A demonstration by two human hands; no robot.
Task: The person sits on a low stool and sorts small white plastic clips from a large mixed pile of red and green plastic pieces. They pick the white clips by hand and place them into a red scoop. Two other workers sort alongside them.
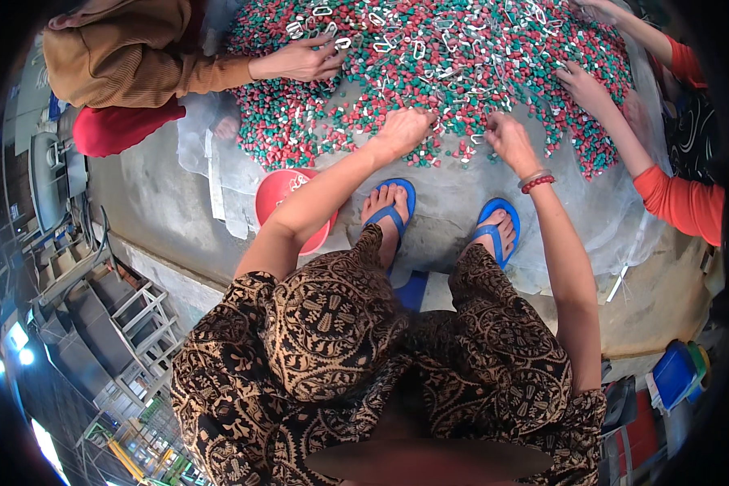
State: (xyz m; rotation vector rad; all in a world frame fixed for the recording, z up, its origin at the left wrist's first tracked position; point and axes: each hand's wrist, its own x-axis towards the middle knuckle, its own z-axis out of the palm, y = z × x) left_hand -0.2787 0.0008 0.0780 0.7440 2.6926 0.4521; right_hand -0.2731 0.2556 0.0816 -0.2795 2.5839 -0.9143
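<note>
Basically, small chunky red, green and white pieces point(462, 85) spread over thin, crinkled translucent sheeting point(193, 147); oblong white loops point(414, 49) lie among them. Left hand point(405, 132) and right hand point(512, 141) at near edge, both fingers curled nearly closed; can't tell if gripping anything. Smooth round red tub point(268, 193), partly behind left forearm.

Left hand point(407, 132) and right hand point(510, 138) at spread of small red, green, white pieces point(462, 93); red bucket point(269, 193) near left foot point(387, 199)
</note>
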